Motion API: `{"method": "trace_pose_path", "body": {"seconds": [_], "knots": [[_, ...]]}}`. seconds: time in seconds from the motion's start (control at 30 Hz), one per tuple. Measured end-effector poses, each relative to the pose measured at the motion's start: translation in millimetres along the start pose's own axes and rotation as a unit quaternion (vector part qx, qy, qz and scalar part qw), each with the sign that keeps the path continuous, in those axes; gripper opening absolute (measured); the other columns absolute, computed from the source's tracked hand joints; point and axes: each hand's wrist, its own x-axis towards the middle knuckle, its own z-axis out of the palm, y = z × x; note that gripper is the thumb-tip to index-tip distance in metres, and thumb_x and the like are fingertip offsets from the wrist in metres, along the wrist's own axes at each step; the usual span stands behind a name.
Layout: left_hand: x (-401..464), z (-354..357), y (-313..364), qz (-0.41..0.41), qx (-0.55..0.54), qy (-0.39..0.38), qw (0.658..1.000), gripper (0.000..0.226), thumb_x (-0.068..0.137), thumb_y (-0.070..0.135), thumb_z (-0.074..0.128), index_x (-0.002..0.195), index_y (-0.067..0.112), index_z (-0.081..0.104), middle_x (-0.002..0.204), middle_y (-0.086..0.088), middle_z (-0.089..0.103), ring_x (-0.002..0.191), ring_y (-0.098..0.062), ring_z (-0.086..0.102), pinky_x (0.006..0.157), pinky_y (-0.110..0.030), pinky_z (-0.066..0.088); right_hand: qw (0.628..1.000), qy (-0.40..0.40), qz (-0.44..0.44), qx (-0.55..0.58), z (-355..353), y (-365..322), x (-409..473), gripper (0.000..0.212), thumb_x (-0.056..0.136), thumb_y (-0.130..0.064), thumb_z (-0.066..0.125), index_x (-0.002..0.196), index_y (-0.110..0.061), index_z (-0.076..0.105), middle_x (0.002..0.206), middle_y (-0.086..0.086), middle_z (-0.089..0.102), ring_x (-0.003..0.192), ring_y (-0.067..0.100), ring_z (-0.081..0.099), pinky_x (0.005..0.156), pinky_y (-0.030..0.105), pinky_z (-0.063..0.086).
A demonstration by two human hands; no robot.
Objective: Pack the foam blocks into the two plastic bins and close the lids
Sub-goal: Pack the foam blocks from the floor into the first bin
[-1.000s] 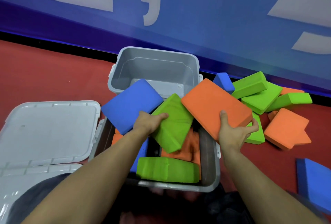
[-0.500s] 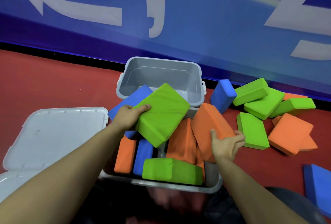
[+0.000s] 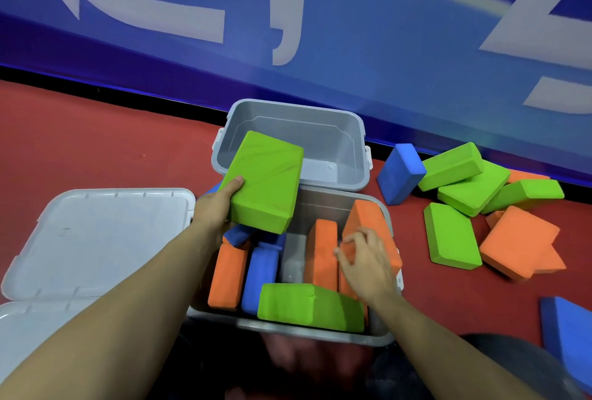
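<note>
Packing is the step in hand, and I judge it roughly halfway for the near bin [image 3: 378,340]: orange, blue and green blocks stand on edge inside it, with a grey gap of bare floor between the blue block [image 3: 259,274] and the orange block [image 3: 322,254]. My left hand [image 3: 214,207] grips a green block [image 3: 266,182], thumb on its top face, held tilted above the bin's far-left corner; it also seems to hold a second, blue one underneath, though only slivers of that show. My right hand [image 3: 365,258] sits with fingers loosely curled against the tall orange block [image 3: 368,223] at the right wall; it is blurred, so I cannot tell whether it pinches the block or only steadies it.

Next, I think the green block wants turning on edge and sliding into that gap, while the right hand keeps the orange ones upright.

The far bin [image 3: 357,150] has nothing in it. More blocks lie loose on the red floor [image 3: 96,143] to the right, one blue piece cut off at the frame edge. Two lids [image 3: 96,239] lie left, the nearer one mostly out of frame. The near bin's front wall is blurred.
</note>
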Motion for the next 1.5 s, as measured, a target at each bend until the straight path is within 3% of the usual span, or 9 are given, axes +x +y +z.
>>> {"method": "trace_pose_path", "body": {"seconds": [0.17, 0.27, 0.33, 0.43, 0.57, 0.9, 1.07, 1.23, 1.5], "knots": [[7.9, -1.5, 0.8, 0.040, 0.000, -0.013, 0.999, 0.022, 0.087, 0.028, 0.078, 0.081, 0.009, 0.068, 0.080, -0.001, 0.069, 0.075, -0.017, 0.062, 0.075, -0.035, 0.054, 0.996, -0.071, 0.030, -0.042, 20.2, -26.1, -1.9, 0.025, 0.096, -0.047, 0.058, 0.110, -0.027, 0.062, 0.118, -0.004, 0.060, 0.112, 0.023, 0.056, 0.099, 0.039, 0.041], [16.7, -6.9, 0.1, 0.037, -0.010, -0.018, 0.999, 0.029, 0.082, 0.029, 0.083, 0.092, 0.003, 0.074, 0.090, -0.008, 0.075, 0.083, -0.022, 0.068, 0.090, -0.046, 0.057, 0.992, -0.061, 0.078, -0.080, 26.9, -40.9, -1.9, 0.030, 0.096, -0.055, 0.052, 0.110, -0.031, 0.063, 0.118, -0.006, 0.060, 0.116, 0.021, 0.056, 0.102, 0.041, 0.038], [19.3, -8.3, 0.0, 0.028, -0.025, -0.027, 0.999, 0.046, 0.080, 0.028, 0.084, 0.107, -0.007, 0.070, 0.101, -0.014, 0.076, 0.088, -0.025, 0.069, 0.094, -0.048, 0.056, 0.992, -0.087, 0.086, 0.019, 31.2, -44.0, -2.2, 0.035, 0.093, -0.060, 0.057, 0.104, -0.028, 0.066, 0.111, -0.008, 0.063, 0.109, 0.017, 0.060, 0.103, 0.040, 0.042], [23.3, -8.5, -2.3, 0.008, -0.038, -0.062, 0.997, 0.056, 0.079, 0.025, 0.082, 0.119, -0.011, 0.065, 0.113, -0.022, 0.073, 0.096, -0.030, 0.070, 0.098, -0.050, 0.053, 0.895, -0.298, 0.099, 0.317, 26.2, -44.8, -3.8, 0.067, 0.066, -0.074, 0.078, 0.108, -0.022, 0.066, 0.105, -0.007, 0.069, 0.102, 0.009, 0.065, 0.100, 0.027, 0.050], [25.1, -7.6, -2.5, -0.014, -0.052, -0.088, 0.995, 0.053, 0.075, 0.022, 0.079, 0.121, -0.004, 0.067, 0.116, -0.019, 0.073, 0.105, -0.031, 0.069, 0.104, -0.049, 0.051, 0.835, -0.532, -0.021, 0.137, 0.1, -45.9, -4.5, 0.093, 0.063, -0.058, 0.089, 0.142, -0.031, 0.049, 0.141, -0.010, 0.053, 0.127, 0.001, 0.051, 0.108, 0.014, 0.036], [12.7, -7.0, 0.2, 0.027, -0.031, -0.024, 0.999, 0.073, 0.068, 0.032, 0.088, 0.129, 0.003, 0.060, 0.103, -0.007, 0.070, 0.077, -0.014, 0.066, 0.065, -0.031, 0.054, 0.884, -0.452, -0.113, -0.029, 2.9, -58.4, -16.9, 0.098, 0.063, -0.066, 0.084, 0.147, -0.041, 0.040, 0.148, -0.009, 0.051, 0.132, 0.016, 0.050, 0.109, 0.033, 0.042], [9.1, -8.4, 2.5, 0.038, -0.045, 0.038, 0.998, 0.043, 0.076, 0.035, 0.083, 0.105, 0.011, 0.063, 0.095, -0.003, 0.069, 0.076, -0.015, 0.065, 0.066, -0.033, 0.054, 0.903, -0.398, -0.149, -0.058, -2.4, -59.3, -13.3, 0.085, 0.071, -0.062, 0.081, 0.144, -0.035, 0.048, 0.138, -0.004, 0.061, 0.124, 0.021, 0.057, 0.102, 0.029, 0.045], [5.0, -11.4, 10.2, 0.088, -0.049, 0.083, 0.991, 0.078, 0.059, 0.049, 0.085, 0.122, 0.010, 0.061, 0.108, -0.004, 0.073, 0.094, -0.019, 0.072, 0.085, -0.040, 0.060, 0.926, -0.356, -0.125, -0.022, -10.1, -48.2, -10.8, 0.080, 0.070, -0.063, 0.079, 0.141, -0.036, 0.052, 0.133, -0.010, 0.065, 0.121, 0.014, 0.060, 0.101, 0.026, 0.045], [-0.1, -13.8, 14.7, 0.106, -0.040, 0.063, 0.992, 0.037, 0.080, 0.040, 0.082, 0.105, 0.014, 0.075, 0.096, 0.001, 0.077, 0.078, -0.008, 0.070, 0.066, -0.025, 0.054, 0.920, -0.383, -0.087, -0.012, -7.3, -42.7, -8.4, 0.075, 0.068, -0.064, 0.077, 0.134, -0.039, 0.052, 0.124, -0.012, 0.066, 0.108, 0.010, 0.062, 0.094, 0.030, 0.049]]}}
